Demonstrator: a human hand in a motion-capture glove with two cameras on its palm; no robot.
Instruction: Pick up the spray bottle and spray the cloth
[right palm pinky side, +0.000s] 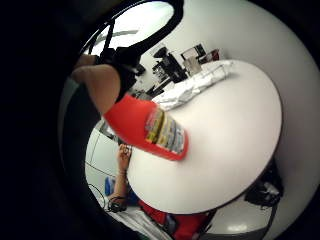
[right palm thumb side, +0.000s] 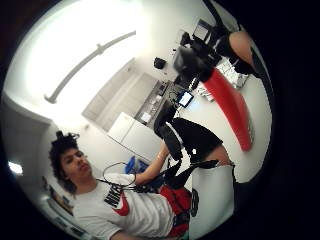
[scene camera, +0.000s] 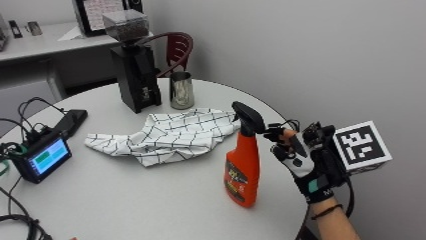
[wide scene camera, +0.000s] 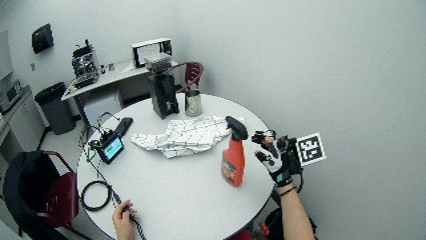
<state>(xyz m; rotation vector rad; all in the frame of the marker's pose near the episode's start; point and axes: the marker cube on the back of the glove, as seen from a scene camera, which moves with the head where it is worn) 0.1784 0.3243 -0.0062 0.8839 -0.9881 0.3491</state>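
Round white table (scene camera: 133, 200): orange spray bottle (scene camera: 242, 172) upright, black trigger head; gloved right hand (scene camera: 303, 157) beside it, fingers released.

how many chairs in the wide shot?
2. One red chair at the table's near-left edge with a dark garment over it; another red chair behind the black grinder on the far side. Others may be out of frame.

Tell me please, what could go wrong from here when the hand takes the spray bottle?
1. The spray bottle is tall and narrow and stands upright near the table edge; a sideways bump from the gloved right hand, open beside it, might tip it.
2. The small screen device lies near the cloth; a badly aimed spray could wet it.
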